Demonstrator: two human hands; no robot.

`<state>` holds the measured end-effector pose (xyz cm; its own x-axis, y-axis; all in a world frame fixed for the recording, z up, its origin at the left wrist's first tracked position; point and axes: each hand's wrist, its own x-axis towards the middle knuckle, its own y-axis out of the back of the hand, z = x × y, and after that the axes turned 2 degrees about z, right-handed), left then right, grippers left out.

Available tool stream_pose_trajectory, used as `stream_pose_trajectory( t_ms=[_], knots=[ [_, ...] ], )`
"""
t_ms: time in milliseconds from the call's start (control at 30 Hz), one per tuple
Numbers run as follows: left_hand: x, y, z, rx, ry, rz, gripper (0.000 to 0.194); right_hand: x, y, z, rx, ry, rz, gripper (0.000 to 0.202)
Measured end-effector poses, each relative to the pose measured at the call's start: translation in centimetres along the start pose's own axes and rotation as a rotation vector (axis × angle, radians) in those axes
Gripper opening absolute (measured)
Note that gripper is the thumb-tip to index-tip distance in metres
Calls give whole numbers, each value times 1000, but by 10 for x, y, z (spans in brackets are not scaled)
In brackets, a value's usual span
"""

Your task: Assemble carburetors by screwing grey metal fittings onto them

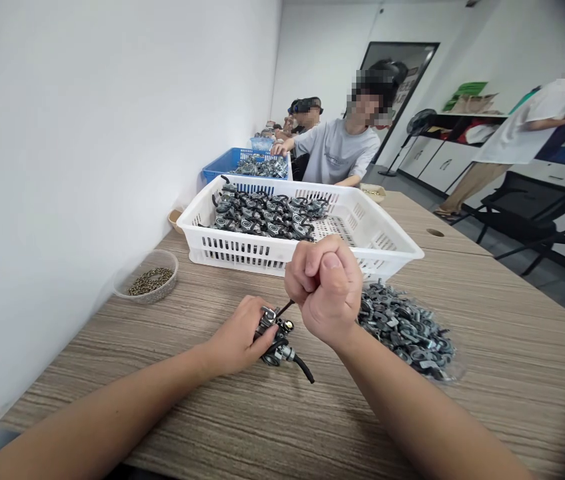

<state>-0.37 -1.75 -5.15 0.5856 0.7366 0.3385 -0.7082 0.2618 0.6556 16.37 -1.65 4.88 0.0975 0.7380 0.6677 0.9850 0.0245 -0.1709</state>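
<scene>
We are holding a small metal part [277,347] on the desk [202,420], right under our left grip [239,337]. That grip is curling around the part, nearly closed, with the part inside it. A bendy black hose [303,368] is poking out of the part, to the right of the left grip.

Our right grip [329,287] is making a tight fist, higher up and to the right of the left one. It is squeezing a thin dark rod [286,308], which is slanting down to the part. The rod's other end is hiding in the fist.

A heap of gray metal bits [407,330] is sitting just to the right of the right grip. Past both grips, a white basket [237,257] is holding rows of metal lumps [267,213]. Out to the left of the left grip, a clear bowl [171,285] is holding tiny brassy pieces [148,281]. Far beyond both grips, a person in a pale shirt [342,150] is resting a hand by a blue basket [216,170].
</scene>
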Motion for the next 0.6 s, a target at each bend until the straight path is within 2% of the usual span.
stream_pose_trajectory(
  t_ms=[233, 400, 600],
  knots=[
    [0, -2, -2, -2, -19, -6, 24, -1, 4, 2, -33, -3, -98, 34],
    [0, -1, 0, 3, -15, 17, 24, 5, 12, -14, -79, -23, -363, 24],
    [0, 0, 2, -2, -22, 44, 22, 23, 31, -43, -317, -52, -637, 27]
  ],
)
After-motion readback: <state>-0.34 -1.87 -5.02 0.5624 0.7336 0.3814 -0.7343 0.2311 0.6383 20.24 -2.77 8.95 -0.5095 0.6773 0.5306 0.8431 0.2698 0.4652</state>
